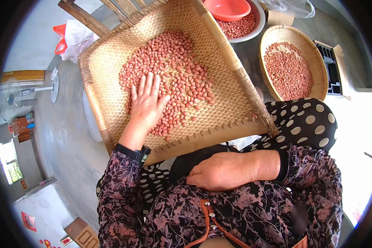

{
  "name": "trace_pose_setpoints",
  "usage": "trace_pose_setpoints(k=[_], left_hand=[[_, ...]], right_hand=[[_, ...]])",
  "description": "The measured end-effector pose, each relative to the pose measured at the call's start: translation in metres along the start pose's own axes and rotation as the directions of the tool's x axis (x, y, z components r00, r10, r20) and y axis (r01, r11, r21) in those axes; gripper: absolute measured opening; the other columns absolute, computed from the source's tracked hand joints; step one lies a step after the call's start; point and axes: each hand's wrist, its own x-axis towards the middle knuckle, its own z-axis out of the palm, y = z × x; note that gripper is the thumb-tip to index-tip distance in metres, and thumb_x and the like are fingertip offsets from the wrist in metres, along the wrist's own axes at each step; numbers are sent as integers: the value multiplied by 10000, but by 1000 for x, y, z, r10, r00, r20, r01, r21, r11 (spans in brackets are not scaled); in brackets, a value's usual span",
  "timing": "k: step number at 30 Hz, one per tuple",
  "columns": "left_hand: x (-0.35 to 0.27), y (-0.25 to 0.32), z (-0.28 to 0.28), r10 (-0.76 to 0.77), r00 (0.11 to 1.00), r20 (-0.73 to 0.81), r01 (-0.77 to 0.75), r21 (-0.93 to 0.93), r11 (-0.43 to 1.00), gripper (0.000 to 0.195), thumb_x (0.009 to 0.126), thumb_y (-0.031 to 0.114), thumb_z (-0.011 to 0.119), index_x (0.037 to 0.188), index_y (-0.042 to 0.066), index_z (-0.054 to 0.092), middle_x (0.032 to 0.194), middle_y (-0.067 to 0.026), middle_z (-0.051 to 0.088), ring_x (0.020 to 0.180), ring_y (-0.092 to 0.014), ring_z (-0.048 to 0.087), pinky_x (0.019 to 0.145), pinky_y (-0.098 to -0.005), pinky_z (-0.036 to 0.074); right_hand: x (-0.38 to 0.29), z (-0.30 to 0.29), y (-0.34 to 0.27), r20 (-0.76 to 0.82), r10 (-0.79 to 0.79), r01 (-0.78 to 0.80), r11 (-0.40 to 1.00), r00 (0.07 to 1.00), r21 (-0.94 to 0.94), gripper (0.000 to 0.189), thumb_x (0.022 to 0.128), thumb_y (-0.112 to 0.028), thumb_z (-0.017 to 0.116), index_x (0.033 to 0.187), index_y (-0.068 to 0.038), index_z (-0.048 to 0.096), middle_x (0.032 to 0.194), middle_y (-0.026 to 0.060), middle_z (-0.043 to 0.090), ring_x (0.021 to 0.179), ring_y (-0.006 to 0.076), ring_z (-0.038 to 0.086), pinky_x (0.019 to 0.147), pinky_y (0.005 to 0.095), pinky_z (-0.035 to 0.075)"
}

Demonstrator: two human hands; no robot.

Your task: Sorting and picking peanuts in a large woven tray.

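Observation:
Red-skinned peanut kernels (186,77) lie spread over the floor of a woven bamboo winnowing basket (232,102), which is tilted in front of me. My left hand (147,105) rests palm down on the kernels at the left, its fingers extended and slightly apart, with a black band at the wrist. My right hand (218,170) is drawn in against my body below the basket's near edge. Its fingers are bent and partly hidden, so whether it holds anything does not show.
A round woven basket (263,68) of peanuts stands at the right, beside a metal basin (262,18) holding peanuts and a red plastic bowl (228,9). Wooden chair slats (83,18) and plastic bags (77,37) are beyond the basket; a fan (11,99) stands far left.

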Motion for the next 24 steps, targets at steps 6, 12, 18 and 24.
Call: trace_pose_setpoints(k=[6, 12, 18, 24], left_hand=[[71, -49, -25, -184, 967, -178, 143, -217, 966, 570, 1035, 318, 432, 1519, 33, 336, 1575, -207, 325, 1493, -330, 245, 1235, -444, 160], [123, -88, -5, -255, 914, -314, 117, -400, 909, 461, 963, 249, 503, 1319, -41, 548, 1386, -271, 509, 1332, -394, 455, 1149, -417, 326], [141, -73, 11, -314, 878, -360, 173, -372, 912, 444, 955, 304, 557, 1243, -26, 626, 1310, -243, 548, 1252, -387, 494, 1116, -432, 347], [126, -36, 0, -123, 924, -362, -167, -672, 722, 326, 1005, 217, 527, 1214, -1, 649, 1223, -151, 660, 1177, -255, 592, 1044, -342, 416]], right_hand=[[-1, -2, 2, -16, -33, 33, 999, 999, 26, 182, 868, -155, 583, 986, -17, 596, 950, 162, 622, 915, 375, 650, 772, 466, 536], [1, -3, 4, 7, -23, 23, 999, 1000, -22, 183, 860, -137, 581, 987, -6, 598, 950, 163, 621, 926, 362, 658, 773, 452, 544], [1, -4, 7, -14, -34, 33, 998, 999, -56, 168, 868, -119, 551, 983, -8, 602, 932, 149, 628, 916, 354, 667, 763, 436, 558], [-2, -6, 8, -39, -38, 35, 996, 999, -79, 173, 863, -133, 558, 981, -14, 601, 918, 135, 632, 901, 343, 673, 754, 434, 562]])
